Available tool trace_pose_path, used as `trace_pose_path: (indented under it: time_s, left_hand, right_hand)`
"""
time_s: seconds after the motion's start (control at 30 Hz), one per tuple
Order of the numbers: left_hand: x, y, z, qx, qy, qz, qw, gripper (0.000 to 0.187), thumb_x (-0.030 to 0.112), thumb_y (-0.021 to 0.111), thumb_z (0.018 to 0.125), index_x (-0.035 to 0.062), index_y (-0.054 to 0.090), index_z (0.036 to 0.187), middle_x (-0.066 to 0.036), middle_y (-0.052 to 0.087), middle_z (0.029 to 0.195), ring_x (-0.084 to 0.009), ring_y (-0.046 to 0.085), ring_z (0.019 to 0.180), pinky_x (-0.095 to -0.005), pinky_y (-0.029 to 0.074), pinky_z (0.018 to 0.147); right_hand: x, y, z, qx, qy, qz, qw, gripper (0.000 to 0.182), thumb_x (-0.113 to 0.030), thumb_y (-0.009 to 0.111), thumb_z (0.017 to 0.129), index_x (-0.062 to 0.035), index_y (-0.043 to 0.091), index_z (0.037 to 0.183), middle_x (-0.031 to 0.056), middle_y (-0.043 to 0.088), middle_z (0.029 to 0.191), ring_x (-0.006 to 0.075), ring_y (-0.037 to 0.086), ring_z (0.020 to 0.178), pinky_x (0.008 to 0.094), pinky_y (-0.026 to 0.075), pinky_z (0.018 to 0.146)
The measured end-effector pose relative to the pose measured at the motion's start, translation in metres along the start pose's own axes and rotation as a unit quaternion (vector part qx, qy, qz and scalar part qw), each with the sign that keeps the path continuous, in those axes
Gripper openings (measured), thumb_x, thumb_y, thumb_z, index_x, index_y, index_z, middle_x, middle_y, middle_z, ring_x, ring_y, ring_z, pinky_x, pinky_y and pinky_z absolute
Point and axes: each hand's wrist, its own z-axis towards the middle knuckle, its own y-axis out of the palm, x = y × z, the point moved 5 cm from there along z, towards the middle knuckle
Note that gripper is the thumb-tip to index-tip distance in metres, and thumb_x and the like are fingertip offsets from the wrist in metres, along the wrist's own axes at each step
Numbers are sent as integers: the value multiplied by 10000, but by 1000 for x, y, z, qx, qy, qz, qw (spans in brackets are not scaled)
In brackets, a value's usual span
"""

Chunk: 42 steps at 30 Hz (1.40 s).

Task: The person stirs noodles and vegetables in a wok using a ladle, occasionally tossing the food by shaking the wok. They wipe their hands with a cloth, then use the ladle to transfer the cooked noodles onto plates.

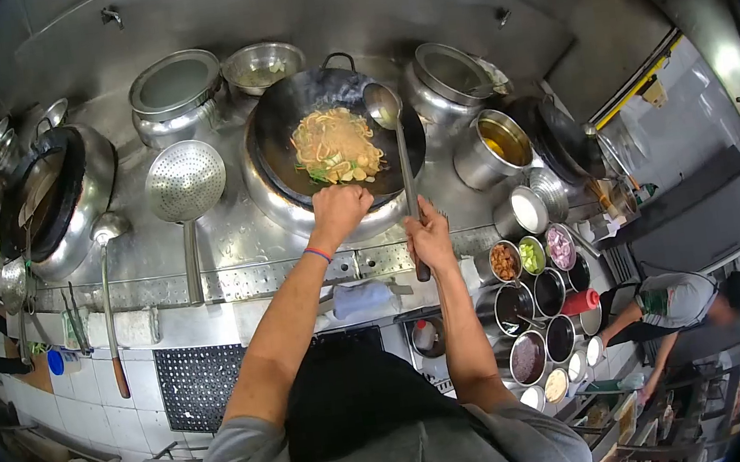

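A large black wok (273,137) sits on the round burner in the middle, holding noodles (333,144) with some greens and pale chunks. My left hand (342,211) is closed at the wok's near edge; its fingers hide the part they grip. In my right hand (430,240) is the long handle of a ladle (384,106), fingers wrapped round it near the dark end. The ladle's bowl is over the right side of the wok, beside the noodles.
A perforated skimmer (187,183) and a second ladle (109,229) lie left of the wok. Another wok (43,204) stands far left. At right are a pot of yellowish liquid (506,144) and several ingredient tins (503,261). A folded cloth (364,298) lies on the front ledge. A co-worker (679,301) bends at the right.
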Motion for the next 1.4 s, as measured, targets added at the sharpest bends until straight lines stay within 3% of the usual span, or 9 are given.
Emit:
trace_pose_path:
  time_s: [0.4,0.5,0.73,0.87,0.93,1.0,1.13,1.3,1.4]
  left_hand:
    - [2,1,-1,7,4,-9,1000,319,308,616,818,91,663,589,-145,637,604,-354,634,563,-470,509,534]
    - [1,1,-3,9,3,-6,1000,321,308,615,818,90,660,586,-145,636,604,-355,633,562,-473,509,534]
    - [0,2,-2,17,2,-13,1000,327,310,615,819,86,653,584,-151,623,587,-351,629,551,-479,505,533]
    - [2,0,-2,4,10,-12,1000,328,319,612,825,88,659,596,-152,624,593,-351,631,556,-475,508,540]
    - [2,0,-1,-1,1,-3,1000,333,327,608,830,93,663,600,-149,627,595,-349,635,563,-472,514,551]
    - [2,1,-1,-7,3,-1,1000,331,327,606,831,96,666,602,-147,629,598,-348,636,565,-469,516,552]
    - [-2,5,-2,7,5,0,1000,329,330,605,830,103,670,601,-140,633,598,-346,636,564,-464,518,553]
    - [-4,4,-2,14,-2,-6,1000,336,325,604,828,101,662,583,-140,631,592,-350,632,558,-465,515,549]
    - [2,1,-4,10,10,-4,1000,335,314,608,824,98,657,573,-143,629,589,-353,629,554,-468,512,545]
  right_hand:
    - [33,24,52,49,-46,-137,988,624,-70,594,888,46,355,1453,33,543,598,122,518,464,300,424,445]
    - [15,28,23,-65,20,-21,997,621,-68,594,875,67,369,1438,46,560,610,125,523,470,303,422,451]
    - [24,24,61,-7,-5,-75,997,642,-67,602,899,56,322,1464,22,541,632,88,481,436,266,358,380]
    - [19,21,73,-121,19,-24,992,631,-64,604,902,32,338,1466,22,552,678,94,477,436,257,388,401]
    - [40,-1,83,-151,31,-87,984,612,-54,611,894,-35,387,1462,53,634,771,129,578,555,290,472,501]
    - [48,-25,84,-108,-254,-384,881,594,-70,626,881,-171,453,1440,118,683,906,238,673,751,370,528,667]
    - [-17,-68,14,-8,-135,-513,847,573,-105,647,860,-344,525,1366,210,647,1092,420,631,932,464,504,818]
    - [65,-57,-27,57,-91,-383,917,535,-69,658,836,-195,557,1346,204,638,1166,371,651,968,456,512,797]
    - [44,-45,-46,91,-101,-290,947,520,-27,655,835,-131,564,1336,234,639,1154,360,669,955,427,513,798]
